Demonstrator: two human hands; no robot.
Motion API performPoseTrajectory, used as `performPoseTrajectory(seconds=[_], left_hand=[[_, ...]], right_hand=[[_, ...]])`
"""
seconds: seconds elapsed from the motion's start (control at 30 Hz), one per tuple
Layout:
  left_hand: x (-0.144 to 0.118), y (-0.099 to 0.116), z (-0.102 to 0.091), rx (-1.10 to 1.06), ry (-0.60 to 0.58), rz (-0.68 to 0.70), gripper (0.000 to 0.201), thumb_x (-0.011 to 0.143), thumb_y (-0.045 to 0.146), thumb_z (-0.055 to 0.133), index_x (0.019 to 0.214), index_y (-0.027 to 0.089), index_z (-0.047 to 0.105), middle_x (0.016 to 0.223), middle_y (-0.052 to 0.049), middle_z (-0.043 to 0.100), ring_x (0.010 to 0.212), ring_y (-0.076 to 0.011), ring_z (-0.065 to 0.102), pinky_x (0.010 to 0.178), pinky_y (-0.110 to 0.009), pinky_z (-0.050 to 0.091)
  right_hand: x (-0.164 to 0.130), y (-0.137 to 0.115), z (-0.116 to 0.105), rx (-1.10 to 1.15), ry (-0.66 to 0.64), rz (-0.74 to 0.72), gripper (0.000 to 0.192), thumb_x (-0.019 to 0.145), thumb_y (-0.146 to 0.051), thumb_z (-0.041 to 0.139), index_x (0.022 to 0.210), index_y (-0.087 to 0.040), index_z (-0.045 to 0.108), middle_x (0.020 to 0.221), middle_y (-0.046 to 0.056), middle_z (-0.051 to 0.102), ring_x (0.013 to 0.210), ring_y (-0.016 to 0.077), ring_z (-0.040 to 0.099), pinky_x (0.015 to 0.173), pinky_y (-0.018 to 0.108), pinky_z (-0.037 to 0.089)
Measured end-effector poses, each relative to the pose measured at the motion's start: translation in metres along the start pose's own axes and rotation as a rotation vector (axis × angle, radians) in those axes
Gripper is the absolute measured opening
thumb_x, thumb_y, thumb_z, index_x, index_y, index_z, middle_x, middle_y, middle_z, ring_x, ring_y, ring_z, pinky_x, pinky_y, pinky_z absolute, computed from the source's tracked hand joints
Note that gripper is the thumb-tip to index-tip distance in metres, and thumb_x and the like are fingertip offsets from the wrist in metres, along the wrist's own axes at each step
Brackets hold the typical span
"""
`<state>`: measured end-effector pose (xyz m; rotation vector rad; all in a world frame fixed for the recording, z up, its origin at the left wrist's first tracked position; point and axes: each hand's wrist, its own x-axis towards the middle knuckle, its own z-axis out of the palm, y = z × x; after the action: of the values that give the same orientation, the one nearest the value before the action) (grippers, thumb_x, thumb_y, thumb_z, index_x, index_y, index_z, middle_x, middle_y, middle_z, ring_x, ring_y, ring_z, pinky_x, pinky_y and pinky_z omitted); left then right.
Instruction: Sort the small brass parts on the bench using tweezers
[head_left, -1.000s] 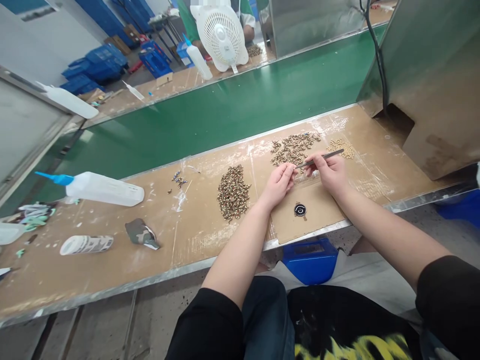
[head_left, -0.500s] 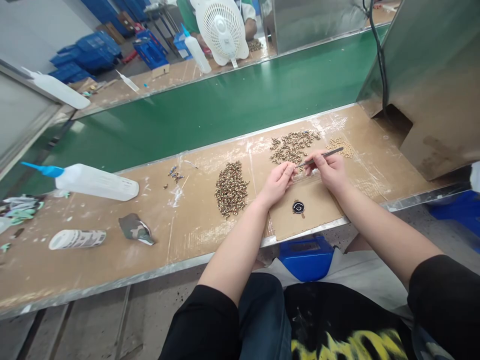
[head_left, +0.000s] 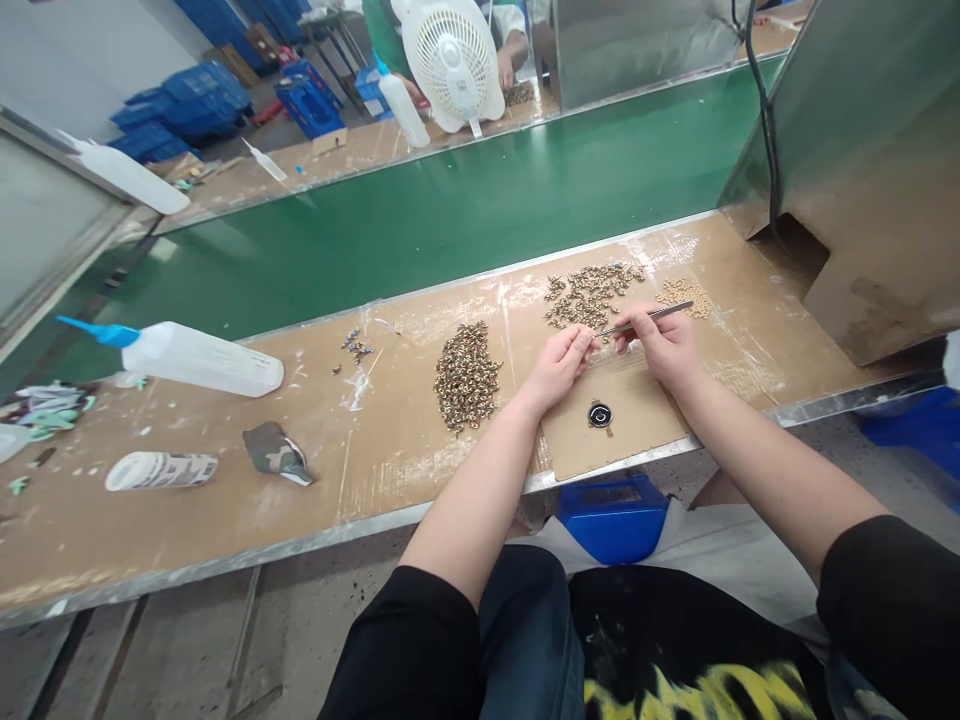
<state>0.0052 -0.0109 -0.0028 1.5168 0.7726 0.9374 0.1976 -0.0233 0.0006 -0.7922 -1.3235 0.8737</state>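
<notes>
Left hand (head_left: 556, 365) rests on the cardboard-covered bench (head_left: 225, 520), fingers curled, tips pinched on sth tiny, too small to tell what. Right hand (head_left: 664, 345) just beside it, thumb and fingers pinching metal tweezers (head_left: 646, 318); tweezer tip points left, meets the left fingertips, at the near edge of the far-right heap of small brass parts (head_left: 592, 292).

Containers: squeeze bottle w/ blue nozzle (head_left: 184, 357) lies on its side at left, translucent white, contents not readable. Another white bottle (head_left: 127, 176) far left, one more (head_left: 403, 108) upright by the white fan (head_left: 454, 60) across the green belt (head_left: 420, 220). Blue bin (head_left: 613, 515) under the bench edge, near the person's knees; inside hidden. Blue crates (head_left: 180, 115) stacked far left.

Second heap of brass parts (head_left: 466, 375) left of the left hand. Small pale heap (head_left: 684, 293) right of the tweezers. Black round disc w/ white ring mark (head_left: 599, 415) sits near both hands, mark unreadable.

Writing: none legible. Yellow print on black shirt (head_left: 675, 690) cut off at the frame bottom. Tape roll (head_left: 161, 470) and camo scrap (head_left: 276, 452) near left. Another person's hand (head_left: 504, 70) behind the fan, mostly hidden.
</notes>
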Motion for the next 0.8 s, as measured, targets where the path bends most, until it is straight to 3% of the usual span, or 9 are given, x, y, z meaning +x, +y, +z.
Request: performPoseTrajectory(seconds=[0.8], left_hand=[[0.0011, -0.0032, -0.0007, 0.003, -0.02, 0.003, 0.048, 0.104, 0.062, 0.054, 0.092, 0.017, 0.065, 0.071, 0.003, 0.048, 0.057, -0.0089, 0.041, 0.054, -0.023, 0.035]], right_hand=[[-0.001, -0.0018, -0.0006, 0.013, 0.0, 0.011, 0.043, 0.095, -0.062, 0.075, 0.082, -0.02, 0.078, 0.071, 0.002, 0.071, 0.053, 0.013, 0.067, 0.051, 0.028, 0.057]])
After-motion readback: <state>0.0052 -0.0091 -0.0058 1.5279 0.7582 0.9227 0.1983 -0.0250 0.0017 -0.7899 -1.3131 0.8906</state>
